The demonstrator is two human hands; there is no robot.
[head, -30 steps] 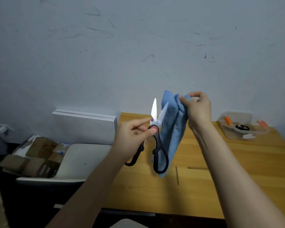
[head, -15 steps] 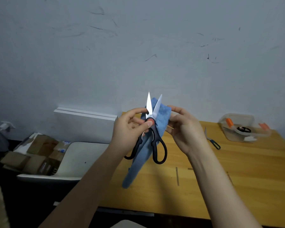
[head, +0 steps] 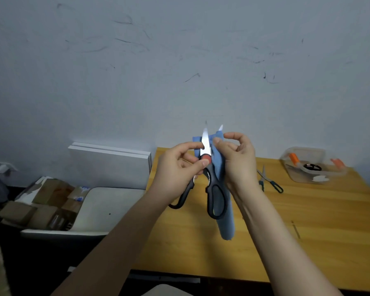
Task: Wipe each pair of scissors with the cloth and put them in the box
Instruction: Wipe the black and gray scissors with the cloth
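Note:
My left hand [head: 176, 171] grips black-handled scissors [head: 212, 184] near their red pivot, blades slightly apart and pointing up above the table. My right hand [head: 237, 161] pinches a blue cloth [head: 225, 218] around the right blade; the cloth hangs down behind the handles. A second, smaller pair of scissors with green handles [head: 269, 182] lies on the wooden table [head: 308, 231] to the right. A clear plastic box [head: 312, 165] stands at the table's far right, holding orange-handled items and something black.
A white chair seat [head: 98, 212] sits left of the table, with white boards [head: 109, 163] leaning on the wall behind it. Cardboard boxes [head: 41, 206] are piled on the floor at far left. The wall is close behind the table.
My right hand has brought the cloth from beside the scissors onto the blades and now wraps the right blade. The cloth's loose end has swung from left of the handles to behind them.

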